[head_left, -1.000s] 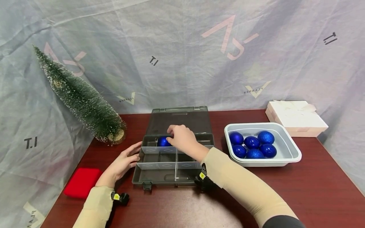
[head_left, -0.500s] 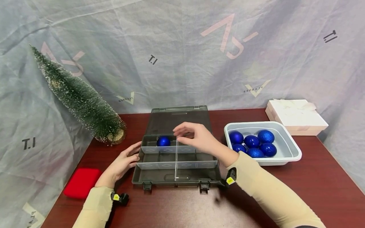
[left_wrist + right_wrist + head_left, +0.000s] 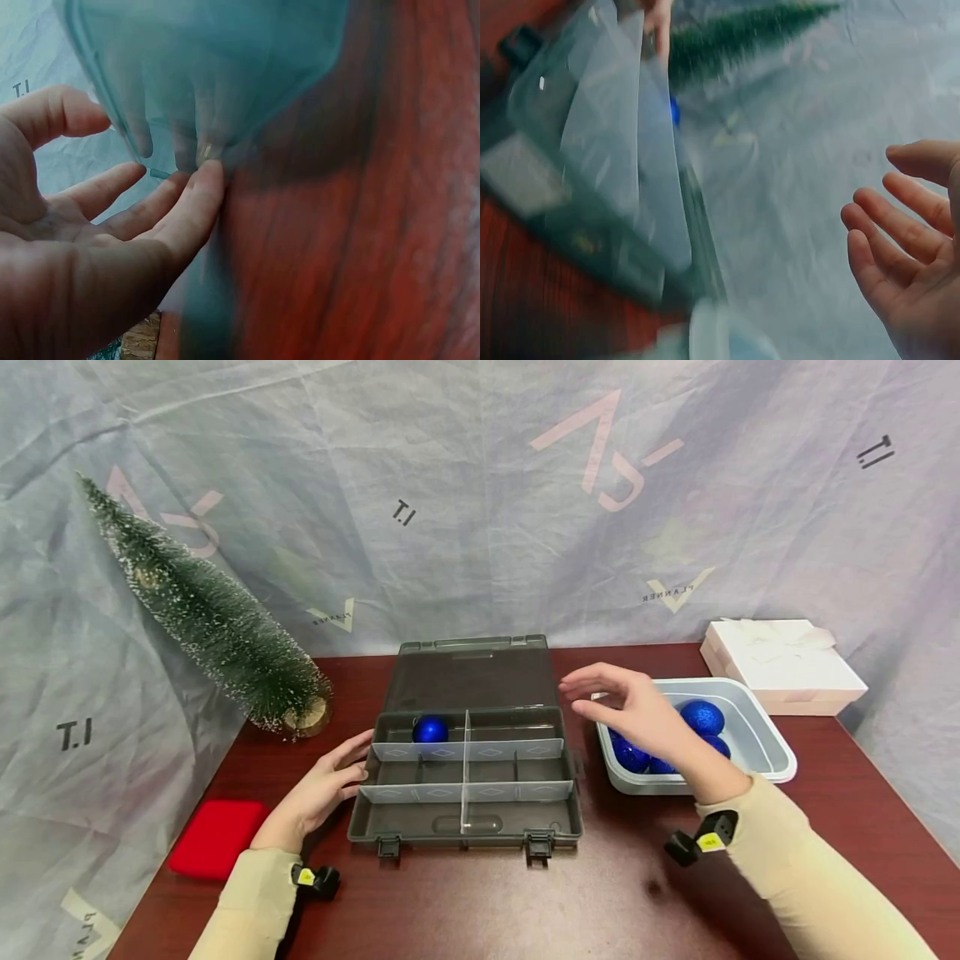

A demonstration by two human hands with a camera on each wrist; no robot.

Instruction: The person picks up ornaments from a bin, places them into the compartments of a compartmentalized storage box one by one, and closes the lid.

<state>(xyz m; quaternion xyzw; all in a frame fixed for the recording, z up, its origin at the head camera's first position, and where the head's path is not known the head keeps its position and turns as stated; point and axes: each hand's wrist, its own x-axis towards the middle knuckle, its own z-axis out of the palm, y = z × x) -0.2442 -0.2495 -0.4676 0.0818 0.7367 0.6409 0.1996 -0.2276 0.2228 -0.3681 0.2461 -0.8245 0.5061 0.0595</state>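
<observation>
A dark see-through divider box [image 3: 408, 814] lies with its lid raised at the back. One blue ball ornament [image 3: 431, 730] sits in its rear left compartment. My left hand [image 3: 321, 795] touches the box's left side with its fingertips; in the left wrist view the fingers [image 3: 191, 202] rest along the wall. My right hand [image 3: 637, 710] hangs in the air over the left edge of a pale plastic tub [image 3: 772, 768], holding nothing. In the right wrist view its fingers [image 3: 900, 232] are loosely bent and spread. Several blue ball ornaments [image 3: 702, 717] lie in the tub, partly hidden by that hand.
A small frosted Christmas tree [image 3: 217, 618] leans at the left back. Nearer on that side lies a red soft-looking block [image 3: 219, 839]. A white and pink gift box [image 3: 783, 664] stands behind the tub, and a grey cloth [image 3: 480, 485] hangs behind the table.
My right hand has let go of the blue ball ornament in the rear left compartment and moved right, out of the box to the tub. My left hand stays at the box's side.
</observation>
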